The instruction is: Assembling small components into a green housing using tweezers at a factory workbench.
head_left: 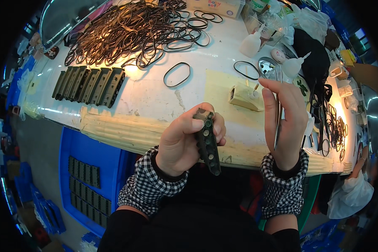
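Note:
My left hand (176, 145), closed, holds a dark green camouflage toy tank track unit (208, 140) with a row of round wheels along its side. The unit is tilted, its lower end pointing towards me. Over the table to the right, my right hand (293, 115) has a pair of thin metal tweezers (278, 119) lying along its palm. Its fingertips are near a short stick standing at a small cream-coloured taped block (242, 97). Whether they touch the stick I cannot tell. A single black rubber loop (165, 80) lies on the table beyond my left hand.
A large heap of dark rubber loops (126, 31) covers the back left. Several similar track units (88, 86) stand in a row at the left. White squeeze bottles (251, 44) stand at the back right. A blue bin (92, 155) with more units sits below the table edge.

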Action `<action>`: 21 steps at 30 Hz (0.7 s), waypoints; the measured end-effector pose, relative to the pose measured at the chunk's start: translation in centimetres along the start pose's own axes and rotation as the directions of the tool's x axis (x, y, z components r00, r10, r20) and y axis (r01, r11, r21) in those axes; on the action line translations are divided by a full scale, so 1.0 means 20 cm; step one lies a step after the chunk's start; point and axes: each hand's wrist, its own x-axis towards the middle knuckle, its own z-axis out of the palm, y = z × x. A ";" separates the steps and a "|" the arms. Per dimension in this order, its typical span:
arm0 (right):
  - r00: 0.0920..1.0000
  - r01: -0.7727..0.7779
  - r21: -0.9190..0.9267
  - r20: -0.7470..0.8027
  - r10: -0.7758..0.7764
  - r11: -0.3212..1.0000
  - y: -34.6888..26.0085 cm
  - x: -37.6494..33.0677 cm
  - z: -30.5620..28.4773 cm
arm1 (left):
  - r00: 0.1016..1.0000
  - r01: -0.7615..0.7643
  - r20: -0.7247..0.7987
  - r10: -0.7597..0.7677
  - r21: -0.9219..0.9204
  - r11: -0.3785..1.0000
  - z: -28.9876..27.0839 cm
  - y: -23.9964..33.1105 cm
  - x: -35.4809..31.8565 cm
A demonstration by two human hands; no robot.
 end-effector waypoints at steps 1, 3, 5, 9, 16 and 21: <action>1.000 0.021 -0.041 0.011 -0.021 0.999 0.03 0.01 0.00 | 1.000 0.009 0.007 -0.009 -0.009 1.000 0.00 0.00 0.00; 0.999 0.033 -0.078 0.044 -0.029 0.996 0.05 0.03 0.01 | 1.000 0.019 0.013 -0.019 -0.025 1.000 0.00 0.00 0.01; 0.996 0.013 -0.070 0.085 -0.007 0.997 0.06 0.03 0.03 | 1.000 0.025 0.014 -0.025 -0.042 0.999 -0.01 0.00 0.00; 0.991 -0.002 -0.063 0.131 0.010 0.998 0.08 0.03 0.05 | 0.999 0.038 0.020 -0.037 -0.071 0.997 -0.02 0.00 0.00; 0.999 0.024 -0.041 -0.024 -0.025 0.999 0.00 0.06 -0.05 | 0.996 0.075 0.056 -0.068 -0.133 0.988 -0.02 -0.01 0.01; 0.998 -0.033 0.427 -0.029 0.051 0.904 -0.13 -0.01 -0.07 | 0.991 0.111 0.085 -0.099 -0.153 0.982 -0.02 -0.04 0.01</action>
